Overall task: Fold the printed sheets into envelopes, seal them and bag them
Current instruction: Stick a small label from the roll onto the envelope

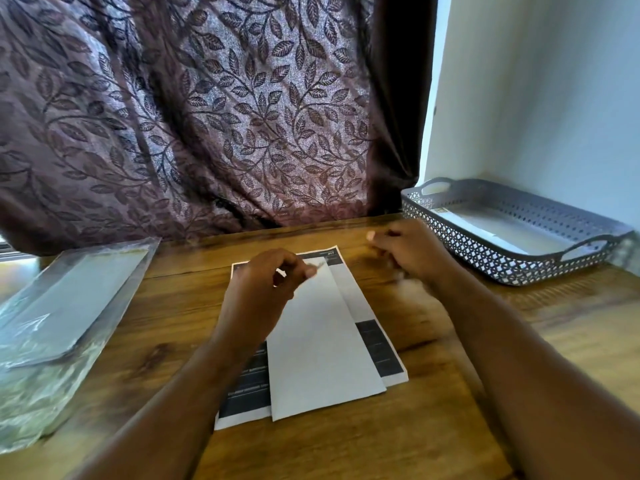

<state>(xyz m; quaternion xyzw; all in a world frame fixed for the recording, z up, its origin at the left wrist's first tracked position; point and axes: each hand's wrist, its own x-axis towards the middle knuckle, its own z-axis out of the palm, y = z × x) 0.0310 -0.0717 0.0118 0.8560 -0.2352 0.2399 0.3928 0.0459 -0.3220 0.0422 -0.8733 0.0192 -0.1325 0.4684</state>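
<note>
A stack of printed sheets (pixel 375 344) with dark bands lies in the middle of the wooden table (pixel 346 445). A plain white folded sheet (pixel 322 348) lies slanted on top of it. My left hand (pixel 263 292) pinches that white sheet at its far corner. My right hand (pixel 412 254) hovers just right of the stack's far end; it is motion-blurred, its fingers loosely curled, and I see nothing in it.
A clear plastic bag (pixel 69 303) holding flat white paper lies at the table's left edge. A grey perforated basket (pixel 485 258) with handles stands at the back right, a white envelope (pixel 491 230) inside. A leaf-patterned curtain (pixel 207 116) hangs behind the table.
</note>
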